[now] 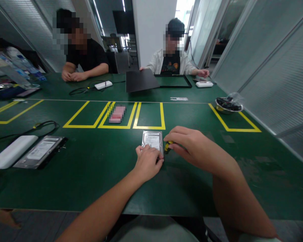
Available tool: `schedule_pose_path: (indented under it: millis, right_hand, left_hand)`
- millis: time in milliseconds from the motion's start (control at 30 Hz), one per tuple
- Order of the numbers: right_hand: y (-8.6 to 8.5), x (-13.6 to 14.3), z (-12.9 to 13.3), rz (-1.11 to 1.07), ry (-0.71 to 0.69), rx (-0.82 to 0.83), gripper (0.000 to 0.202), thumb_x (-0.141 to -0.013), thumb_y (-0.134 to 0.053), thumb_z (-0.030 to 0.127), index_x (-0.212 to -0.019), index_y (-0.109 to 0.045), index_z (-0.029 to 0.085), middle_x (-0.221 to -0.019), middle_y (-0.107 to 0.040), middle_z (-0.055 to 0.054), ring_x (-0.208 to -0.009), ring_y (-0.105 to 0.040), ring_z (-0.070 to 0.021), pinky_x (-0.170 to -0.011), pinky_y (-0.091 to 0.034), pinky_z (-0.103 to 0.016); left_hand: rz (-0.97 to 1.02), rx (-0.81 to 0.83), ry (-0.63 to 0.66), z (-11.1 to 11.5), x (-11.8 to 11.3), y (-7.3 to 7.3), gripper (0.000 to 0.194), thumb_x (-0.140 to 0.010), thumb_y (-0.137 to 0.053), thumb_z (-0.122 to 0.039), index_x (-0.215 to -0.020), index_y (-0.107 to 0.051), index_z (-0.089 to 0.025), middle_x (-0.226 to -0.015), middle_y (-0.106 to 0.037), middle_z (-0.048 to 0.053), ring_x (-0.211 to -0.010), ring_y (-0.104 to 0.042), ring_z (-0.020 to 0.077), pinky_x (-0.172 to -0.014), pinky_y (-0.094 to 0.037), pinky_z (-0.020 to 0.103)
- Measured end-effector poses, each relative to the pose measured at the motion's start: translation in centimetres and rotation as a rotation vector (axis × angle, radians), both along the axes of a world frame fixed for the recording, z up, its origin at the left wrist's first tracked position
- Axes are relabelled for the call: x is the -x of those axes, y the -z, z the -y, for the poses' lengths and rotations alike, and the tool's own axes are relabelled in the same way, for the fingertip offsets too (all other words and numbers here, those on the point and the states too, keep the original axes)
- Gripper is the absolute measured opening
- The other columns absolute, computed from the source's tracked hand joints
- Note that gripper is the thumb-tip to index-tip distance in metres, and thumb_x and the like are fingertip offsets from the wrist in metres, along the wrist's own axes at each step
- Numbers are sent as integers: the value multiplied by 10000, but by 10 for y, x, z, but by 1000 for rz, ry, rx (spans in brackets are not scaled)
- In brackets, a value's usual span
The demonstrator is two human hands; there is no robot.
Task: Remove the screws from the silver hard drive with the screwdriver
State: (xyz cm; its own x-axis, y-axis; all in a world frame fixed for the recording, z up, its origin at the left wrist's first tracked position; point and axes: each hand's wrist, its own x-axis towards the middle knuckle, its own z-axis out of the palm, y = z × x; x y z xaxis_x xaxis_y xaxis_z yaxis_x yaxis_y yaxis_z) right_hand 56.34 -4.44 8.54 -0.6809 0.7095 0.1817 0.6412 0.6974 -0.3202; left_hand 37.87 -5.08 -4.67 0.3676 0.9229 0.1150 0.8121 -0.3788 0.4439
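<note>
A silver hard drive (pixel 153 138) with a white label lies flat on the green table in front of me. My left hand (pixel 149 161) rests over its near end, fingers and thumb closed about the edges. Just right of the drive, my right hand (pixel 189 143) pinches a small yellow-and-black object (pixel 168 146) between thumb and fingers. Its exact kind cannot be made out, as the fingers cover part of it. It is close to the drive's right side; whether they touch is unclear.
Left on the table (pixel 91 181) lie a second hard drive (pixel 40 151), a long white case (pixel 13 152) and a black cable (pixel 46 125). Yellow tape marks rectangles; one holds a pink item (pixel 117 114). A bowl (pixel 228 106) stands right. Across, one person holds a dark panel (pixel 141 80).
</note>
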Motion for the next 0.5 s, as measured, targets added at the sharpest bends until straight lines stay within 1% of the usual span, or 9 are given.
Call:
schedule_pose_path:
  millis: [167,367,500]
  right_hand:
    - [-1,0,0,-13,-24,30,194,-956,-479,117,-1015,-658,165,-1014,-609,-59,-870,-584,-147,-789,-459,-282]
    - [0,0,0,-30,-30,7,235,-923,-487,72,-1067,-644,171,-1092,-621,-77,-975,-598,-172,-857,-468,-295]
    - [1,-1,1,13,24,-5,188,-923,-518,117,-1041,-650,179,-1005,-621,-62,-877,-593,-165,-765,-448,-283]
  left_hand:
    - [1,5,-3,0,-1,0,68,-818,-625,-252,-767,-649,-214,-856,-695,41,-967,-522,257,-807,-220,424]
    - [-3,15,0,0,-1,-1,71,-821,-615,-248,-768,-644,-212,-844,-691,44,-965,-522,261,-819,-226,427]
    - [-7,22,-10,0,-1,-2,62,-821,-617,-248,-781,-648,-212,-840,-686,48,-972,-520,263,-823,-228,428]
